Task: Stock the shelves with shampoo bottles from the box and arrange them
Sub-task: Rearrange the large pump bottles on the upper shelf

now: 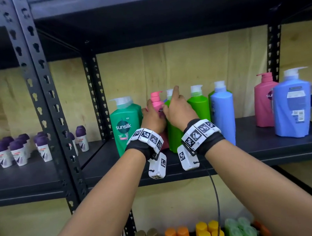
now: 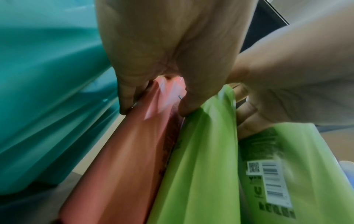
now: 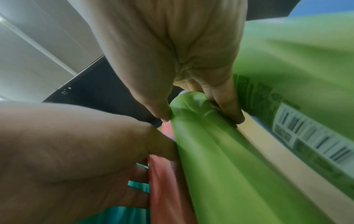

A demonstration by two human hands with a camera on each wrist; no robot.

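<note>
Several shampoo bottles stand on the black shelf. My left hand grips a pink bottle by its upper body, just right of a teal Sunsilk bottle. The right hand holds the light green bottle beside it at the shoulder, index finger raised by its white pump. In the left wrist view my left hand pinches the pink bottle against the green bottle. The right wrist view shows the right hand round the green bottle.
Another green bottle and a blue bottle stand to the right, then a gap, then a pink bottle and a large blue bottle. Small purple-capped bottles fill the left bay. Coloured caps line the shelf below.
</note>
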